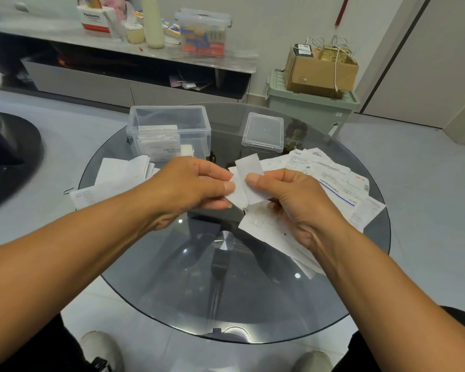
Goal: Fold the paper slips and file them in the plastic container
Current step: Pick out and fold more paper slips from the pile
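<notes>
Both hands up over the surface: left hand and right hand each pinching the folded paper slip between them, plastic container just behind, loose slips piled right

Even, soft indoor light; wide-angle view.
I see small ceiling-light glints on the glass table, faint shadows, curved lines towards the edges, and slight blur on the far shelf.
</notes>
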Motion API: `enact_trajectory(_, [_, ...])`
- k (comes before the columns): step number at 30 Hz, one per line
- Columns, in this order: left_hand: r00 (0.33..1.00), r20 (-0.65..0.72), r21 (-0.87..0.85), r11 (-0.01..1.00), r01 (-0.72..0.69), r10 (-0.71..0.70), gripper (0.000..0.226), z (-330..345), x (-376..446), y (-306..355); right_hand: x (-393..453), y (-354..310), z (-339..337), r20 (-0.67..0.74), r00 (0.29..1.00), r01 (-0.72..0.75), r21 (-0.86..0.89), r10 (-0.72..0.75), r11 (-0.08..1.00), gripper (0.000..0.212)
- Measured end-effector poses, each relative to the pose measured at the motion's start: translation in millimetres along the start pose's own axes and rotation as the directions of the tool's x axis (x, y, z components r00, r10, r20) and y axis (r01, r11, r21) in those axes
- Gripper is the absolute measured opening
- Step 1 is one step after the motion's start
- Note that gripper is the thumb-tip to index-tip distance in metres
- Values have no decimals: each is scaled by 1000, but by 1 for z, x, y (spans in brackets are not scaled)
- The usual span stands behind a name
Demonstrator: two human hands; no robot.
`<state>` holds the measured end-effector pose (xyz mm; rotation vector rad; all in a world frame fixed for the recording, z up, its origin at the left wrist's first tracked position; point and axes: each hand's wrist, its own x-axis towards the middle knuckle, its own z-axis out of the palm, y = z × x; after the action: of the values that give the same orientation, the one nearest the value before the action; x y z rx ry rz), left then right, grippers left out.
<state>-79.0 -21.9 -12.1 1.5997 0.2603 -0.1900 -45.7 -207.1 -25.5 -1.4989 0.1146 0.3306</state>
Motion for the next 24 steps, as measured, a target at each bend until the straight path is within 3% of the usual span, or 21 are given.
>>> enact_trajectory(3, [999,-44,-142,990,-5,-1,15,8,3,-9,-4,6,9,31,999,-27,104,24,994,13])
enact_trajectory(7, [999,10,-409,912,32,-31,11,16,4,-18,-4,14,17,-75,997,46,131,-36,990,12])
enact_trajectory(11, [998,61,-445,894,52,-27,14,16,5,-23,-4,16,19,-154,982,124,77,-111,989,12])
enact_trajectory(13, [999,45,-289,957,22,-9,11,15,3,-22,-3,17,19,-213,952,216,-40,-219,976,14])
enact_trajectory(16, [989,-70,199,974,-113,129,10,6,3,-20,-3,12,15,-183,855,412,-327,-485,850,21])
enact_trajectory(18, [938,-124,533,819,-213,325,10,-7,6,-15,-2,7,10,-37,815,449,-590,-578,671,26])
enact_trajectory(20, [886,-134,745,635,-205,443,17,-24,9,-8,0,7,6,102,834,394,-799,-543,455,21])
enact_trajectory(22, [884,-160,844,525,-108,440,35,-40,13,-6,3,13,7,120,888,316,-861,-444,399,6])
enact_trajectory(24, [905,-197,878,478,-9,378,54,-47,18,-9,4,20,6,89,914,274,-854,-395,442,8])
